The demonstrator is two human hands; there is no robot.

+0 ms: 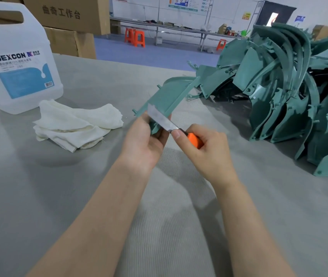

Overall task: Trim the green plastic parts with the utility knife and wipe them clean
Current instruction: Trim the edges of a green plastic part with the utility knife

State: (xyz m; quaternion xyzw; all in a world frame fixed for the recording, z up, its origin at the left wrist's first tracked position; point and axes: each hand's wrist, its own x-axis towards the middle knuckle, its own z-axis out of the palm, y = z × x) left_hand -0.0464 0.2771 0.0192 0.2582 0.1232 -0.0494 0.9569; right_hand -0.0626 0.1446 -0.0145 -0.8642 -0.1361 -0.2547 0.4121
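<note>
Left hand (143, 140) grips a green plastic part (164, 100), right hand (209, 148) an orange-handled utility knife (171, 124); a heap of green plastic parts (291, 90) and folded white cloth (77, 124) await.

Left hand (145, 140) grips the near end of a green plastic part (163, 98) held up off the grey surface (39, 196), while the right hand (209, 148) holds an orange utility knife (179, 129) with its blade laid against the part's edge. Over on the left there's a crumpled white cloth (77, 124) just in front of a big DEXCON jug (17, 58), and a heap of green parts (289, 92) is piled up on the right.
</note>
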